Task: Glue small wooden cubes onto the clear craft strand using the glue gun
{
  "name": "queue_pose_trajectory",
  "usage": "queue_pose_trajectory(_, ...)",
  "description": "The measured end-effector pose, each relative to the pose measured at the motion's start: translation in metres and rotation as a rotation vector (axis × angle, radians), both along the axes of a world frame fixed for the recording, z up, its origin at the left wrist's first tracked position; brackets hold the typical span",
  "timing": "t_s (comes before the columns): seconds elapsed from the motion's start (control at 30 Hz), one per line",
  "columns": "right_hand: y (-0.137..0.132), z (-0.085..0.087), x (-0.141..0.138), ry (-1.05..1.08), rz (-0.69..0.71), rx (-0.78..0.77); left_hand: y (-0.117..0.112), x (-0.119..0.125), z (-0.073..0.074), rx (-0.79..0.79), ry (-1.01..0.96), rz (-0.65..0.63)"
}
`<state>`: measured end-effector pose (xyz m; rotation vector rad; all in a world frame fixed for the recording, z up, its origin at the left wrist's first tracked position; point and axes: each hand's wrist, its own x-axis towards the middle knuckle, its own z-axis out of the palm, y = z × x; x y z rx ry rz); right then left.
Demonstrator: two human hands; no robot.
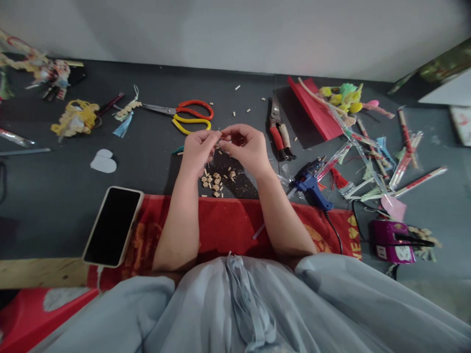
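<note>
Roughly at an early stage, by the look of it: both hands are raised just above the bench point(55, 196) and meet at the fingertips. The left hand point(198, 147) and the right hand point(246, 147) each have their fingers point(211, 138) pinched shut on a tiny piece point(221, 136) held between them. It is too small to make out, though it may be one of the tan bits point(216, 181) heaped on the bench right under the wrists. That heap is loose and unsorted, and a few more bits lie scattered farther back, near the scissors point(187, 115) and the cutters point(278, 128). Both tools lie apart from the hands, with nobody touching them. I judge the cutting of bits to be largely done, since a fair pile is there and the tools are set down. The handwork on each bit seems barely begun, as nearly the whole pile lies unused and no finished thing shows beside it. A glue gun point(311, 186) lies just right of the right forearm, unheld, its cord trailing over the red cloth point(228, 223) at the bench's near edge. Farther right is a jumble of wrapped sticks point(368, 152), and a phone point(113, 225) lies screen up at left, partly on the cloth.
</note>
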<state>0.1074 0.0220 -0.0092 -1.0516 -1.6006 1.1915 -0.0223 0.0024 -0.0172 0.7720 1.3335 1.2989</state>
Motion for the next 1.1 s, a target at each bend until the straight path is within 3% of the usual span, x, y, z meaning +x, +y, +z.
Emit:
queue_pose_trajectory(0.17, 0.002, -0.002, 0.002, -0.037, -0.096, 0.075, 0.0, 0.001, 0.002, 0.018, -0.026, -0.034)
queue_pose_trajectory(0.73, 0.023, -0.012, 0.031, -0.07, -0.381, 0.116, 0.0, -0.002, 0.0, 0.012, -0.004, -0.077)
queue_pose_trajectory(0.87, 0.023, -0.005, 0.041, -0.225, -0.328, 0.075, 0.0, -0.002, 0.001, -0.002, -0.009, -0.076)
queue_pose_trajectory(0.97, 0.018, 0.005, 0.046, -0.459, -0.239, 0.04, -0.001, -0.002, 0.001, 0.01, -0.018, -0.078)
queue_pose_trajectory(1.1, 0.013, 0.014, 0.048, -0.711, -0.069, 0.136, -0.001, -0.002, 0.001, 0.019, -0.036, -0.082)
